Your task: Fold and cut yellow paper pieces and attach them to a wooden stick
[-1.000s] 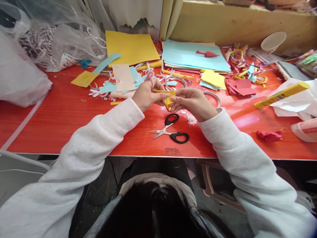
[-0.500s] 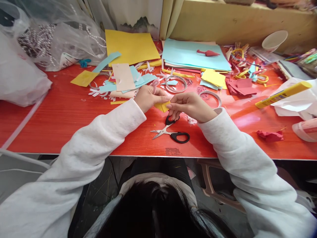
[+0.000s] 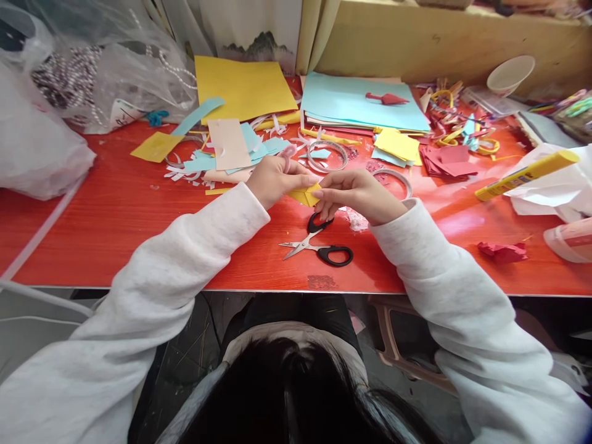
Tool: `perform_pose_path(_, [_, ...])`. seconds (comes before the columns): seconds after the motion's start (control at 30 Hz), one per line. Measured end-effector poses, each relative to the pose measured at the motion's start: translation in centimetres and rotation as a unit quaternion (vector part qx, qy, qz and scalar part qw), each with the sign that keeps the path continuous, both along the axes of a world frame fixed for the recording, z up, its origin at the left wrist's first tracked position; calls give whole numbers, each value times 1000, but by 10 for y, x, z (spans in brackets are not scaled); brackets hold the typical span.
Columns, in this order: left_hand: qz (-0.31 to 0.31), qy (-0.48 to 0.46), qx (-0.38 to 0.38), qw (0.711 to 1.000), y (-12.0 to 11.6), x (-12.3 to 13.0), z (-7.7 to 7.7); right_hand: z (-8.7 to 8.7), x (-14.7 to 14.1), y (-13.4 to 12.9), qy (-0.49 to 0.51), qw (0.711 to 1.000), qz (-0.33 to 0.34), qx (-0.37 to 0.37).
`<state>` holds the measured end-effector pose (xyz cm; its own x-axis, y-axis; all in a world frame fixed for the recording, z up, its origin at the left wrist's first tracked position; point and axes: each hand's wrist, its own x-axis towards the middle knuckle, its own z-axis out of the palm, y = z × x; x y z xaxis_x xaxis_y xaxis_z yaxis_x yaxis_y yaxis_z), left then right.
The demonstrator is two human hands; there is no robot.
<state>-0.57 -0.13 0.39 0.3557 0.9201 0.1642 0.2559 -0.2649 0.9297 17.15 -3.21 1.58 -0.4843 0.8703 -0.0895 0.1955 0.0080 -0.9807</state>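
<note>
A small folded piece of yellow paper (image 3: 305,195) is pinched between my two hands above the red table. My left hand (image 3: 274,182) grips its left side, with a pink loop around or beside a finger. My right hand (image 3: 358,195) holds its right edge with thumb and fingertips. Just below the hands lie black-handled scissors (image 3: 319,242), blades spread and pointing left. Cut blue strips and a pale pink paper (image 3: 228,145) are beyond my left hand. A roll of tape (image 3: 327,156) lies behind the folded paper.
Large yellow (image 3: 245,89) and blue sheets (image 3: 361,102) lie at the back. Small yellow squares (image 3: 396,144) and red papers (image 3: 448,161) are at the right, near a yellow glue tube (image 3: 527,176). A plastic bag (image 3: 39,132) stands at the left; a white cup (image 3: 510,75) is at the back right.
The folded yellow paper has tilted slightly and shows more of its creased face between my fingers. Both hands keep their hold, and the whole view has shifted slightly.
</note>
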Motion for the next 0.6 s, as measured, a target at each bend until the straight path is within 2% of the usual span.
perform_pose_path(0.1, [-4,-14,-28,1000,-1,0,0,0,0,0,9,1000,-11,-2])
perform_pose_path(0.27, [-66,-5,-129,989,-4,-1,4,-4,0,1,15,998,-49,38])
perform_pose_path(0.37, [-44,-8,-138,989,-6,0,7,-6,-1,2,35,998,-50,23])
perform_pose_path(0.6, [-40,-61,-155,985,-4,-2,10,-6,0,3,60,990,-118,40])
